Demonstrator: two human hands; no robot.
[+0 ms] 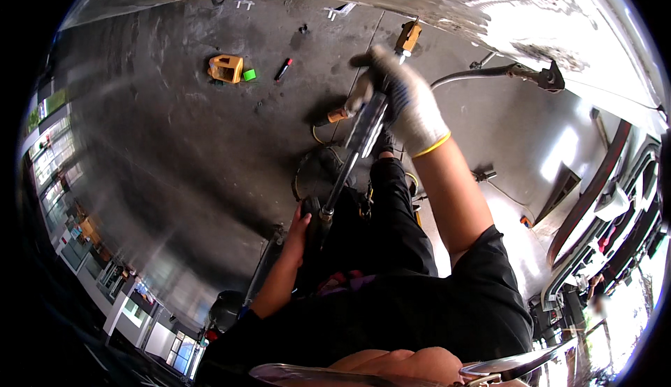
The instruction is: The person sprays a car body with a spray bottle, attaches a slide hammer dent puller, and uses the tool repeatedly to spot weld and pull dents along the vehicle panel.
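A long metal slide hammer [343, 177] runs slantwise between my hands, from my lap up toward a scuffed bare-metal panel [447, 2] at the far side. My right hand [414, 111], in a white work glove with a yellow cuff, is closed around its upper part by the shiny sliding weight [366, 130]. The glove's fingertips are slightly blurred. My bare left hand [299, 227] grips the dark handle at the near end; part of its fingers is hidden. An orange-yellow block [409, 37] appears just beyond the tool's far end; whether they join, I cannot tell.
On the floor lie an orange frame-shaped part [225, 69], a green block [249, 75] and a red-capped marker [284, 69]. An orange-handled tool [335, 116] with a cable is near my feet. A hose-like bar [482, 74] meets the panel at right. Long curved parts [615, 212] stand far right.
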